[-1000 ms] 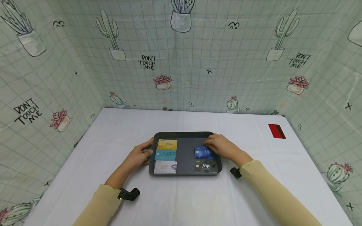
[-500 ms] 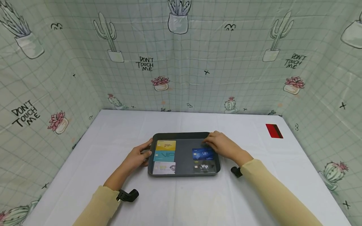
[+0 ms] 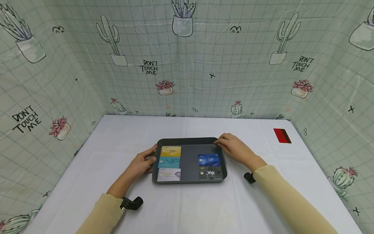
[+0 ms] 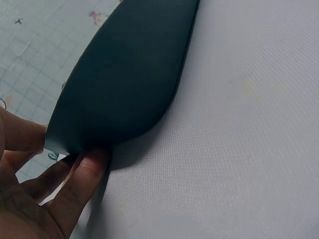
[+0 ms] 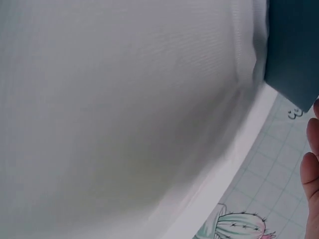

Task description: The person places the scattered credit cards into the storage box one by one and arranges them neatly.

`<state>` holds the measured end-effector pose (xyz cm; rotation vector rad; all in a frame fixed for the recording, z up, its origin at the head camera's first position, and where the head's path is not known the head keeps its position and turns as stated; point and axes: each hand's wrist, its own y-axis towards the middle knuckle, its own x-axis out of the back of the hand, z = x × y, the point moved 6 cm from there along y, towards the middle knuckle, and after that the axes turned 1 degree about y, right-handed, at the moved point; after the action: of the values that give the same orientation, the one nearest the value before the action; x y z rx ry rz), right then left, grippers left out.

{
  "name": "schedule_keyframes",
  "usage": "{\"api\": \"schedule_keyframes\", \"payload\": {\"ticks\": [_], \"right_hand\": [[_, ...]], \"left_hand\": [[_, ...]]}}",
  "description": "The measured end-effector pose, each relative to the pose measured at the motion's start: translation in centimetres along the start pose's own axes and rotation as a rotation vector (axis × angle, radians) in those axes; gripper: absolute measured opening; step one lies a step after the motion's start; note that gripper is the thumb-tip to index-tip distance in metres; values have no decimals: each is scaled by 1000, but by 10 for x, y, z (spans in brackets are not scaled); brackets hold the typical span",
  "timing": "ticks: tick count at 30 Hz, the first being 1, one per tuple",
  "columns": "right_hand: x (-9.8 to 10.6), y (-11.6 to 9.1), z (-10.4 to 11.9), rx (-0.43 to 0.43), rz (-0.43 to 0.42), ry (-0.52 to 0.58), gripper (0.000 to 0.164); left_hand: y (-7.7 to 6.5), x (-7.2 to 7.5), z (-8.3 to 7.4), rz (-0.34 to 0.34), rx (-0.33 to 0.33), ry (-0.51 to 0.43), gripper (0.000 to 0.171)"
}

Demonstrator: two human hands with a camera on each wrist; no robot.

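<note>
A dark grey tray lies on the white table in the head view. Yellow, teal and white cards line its left side. On the right, a blue VIP card lies above a black Vip card. My left hand grips the tray's left side; the left wrist view shows the thumb and fingers against its outer wall. My right hand is over the tray's upper right corner, its loosely bent fingers holding no card. Only a few right fingertips show in the right wrist view.
A red card with a dark stripe lies at the far right of the white table. Behind and beside the table hangs a grid-patterned cloth with cactus drawings. Black wrist straps sit by both sleeves.
My right hand has let go of the blue card and moved up and right to the tray's corner. The blue card lies flat, fully uncovered. My left hand stays at the tray's side.
</note>
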<state>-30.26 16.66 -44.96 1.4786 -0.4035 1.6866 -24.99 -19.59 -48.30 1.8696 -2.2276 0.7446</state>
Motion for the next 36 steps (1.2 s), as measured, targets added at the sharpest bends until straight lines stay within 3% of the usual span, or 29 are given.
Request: {"api": "schedule_keyframes", "payload": {"ticks": [6, 13, 24, 36], "right_hand": [[6, -6, -17, -51, -31, -13, 26], [15, -26, -54, -163, -53, -47, 32], [27, -53, -96, -318, -66, -100, 29], [39, -85, -136, -470, 6, -104, 36]], "left_hand": [[0, 0, 1, -7, 7, 3, 62], [-1, 0, 1, -4, -4, 1, 62], [2, -1, 1, -4, -1, 8, 63], [1, 1, 4, -4, 19, 2, 63]]}}
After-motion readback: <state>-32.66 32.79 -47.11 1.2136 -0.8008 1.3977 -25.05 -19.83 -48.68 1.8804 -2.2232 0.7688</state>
